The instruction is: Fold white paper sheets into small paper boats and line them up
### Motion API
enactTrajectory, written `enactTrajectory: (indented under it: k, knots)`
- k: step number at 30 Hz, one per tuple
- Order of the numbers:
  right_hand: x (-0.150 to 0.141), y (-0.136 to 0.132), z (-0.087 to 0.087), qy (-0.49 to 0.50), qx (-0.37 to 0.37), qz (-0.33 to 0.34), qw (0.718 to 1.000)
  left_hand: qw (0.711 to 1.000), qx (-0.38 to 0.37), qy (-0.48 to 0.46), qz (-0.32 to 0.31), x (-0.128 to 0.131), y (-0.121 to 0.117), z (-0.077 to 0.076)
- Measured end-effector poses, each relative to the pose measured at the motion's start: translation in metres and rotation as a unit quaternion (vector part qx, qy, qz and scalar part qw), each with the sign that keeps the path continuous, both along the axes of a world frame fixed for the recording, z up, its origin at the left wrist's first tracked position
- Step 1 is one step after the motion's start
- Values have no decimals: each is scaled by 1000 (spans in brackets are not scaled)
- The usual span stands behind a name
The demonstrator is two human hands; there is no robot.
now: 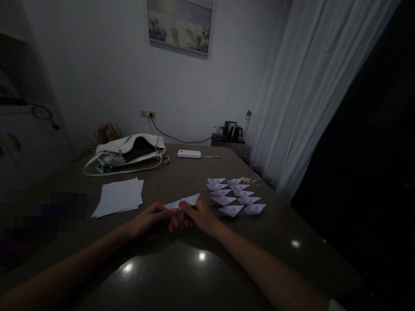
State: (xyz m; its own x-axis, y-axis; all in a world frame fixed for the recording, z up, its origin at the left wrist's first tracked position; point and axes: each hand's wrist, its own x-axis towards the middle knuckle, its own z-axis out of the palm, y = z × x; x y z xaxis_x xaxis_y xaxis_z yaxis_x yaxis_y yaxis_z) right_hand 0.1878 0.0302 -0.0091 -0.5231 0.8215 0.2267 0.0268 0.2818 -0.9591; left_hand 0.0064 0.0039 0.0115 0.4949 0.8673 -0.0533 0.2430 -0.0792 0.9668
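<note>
A folded white paper boat (191, 199) is held between my two hands above the near middle of the table. My left hand (155, 215) pinches its left end, thumb on top. On the other side, my right hand (200, 215) grips the paper with its thumb pressed on the near face. Fingers of both hands curl underneath and partly hide the lower edge. To the right stand several finished paper boats (231, 210) in two rows. A loose stack of white paper sheets (120, 197) lies left of my left hand.
A white handbag (130, 146) lies open at the back left of the dark glossy table (200, 277). Behind my hands is a white power bank (189, 154) with a short cable. A black kettle (234, 132) stands on a cabinet beyond, near a pale curtain (296, 86).
</note>
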Motion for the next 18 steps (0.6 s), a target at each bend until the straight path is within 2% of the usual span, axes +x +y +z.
enactTrajectory:
  k: [7,12,15,18]
  knots:
    - [1,-2,3,-7,-3,27,1000,997,65,-1,-42,1,3,-1]
    - [0,-6,4,-15,-10,39,999,994,64,-3,-85,2,5,-2]
    - [-1,-6,4,5,0,46,999,995,62,-23,-71,1,5,-2]
    - [-3,-4,2,29,-6,21,999,997,56,-33,-30,-1,4,0]
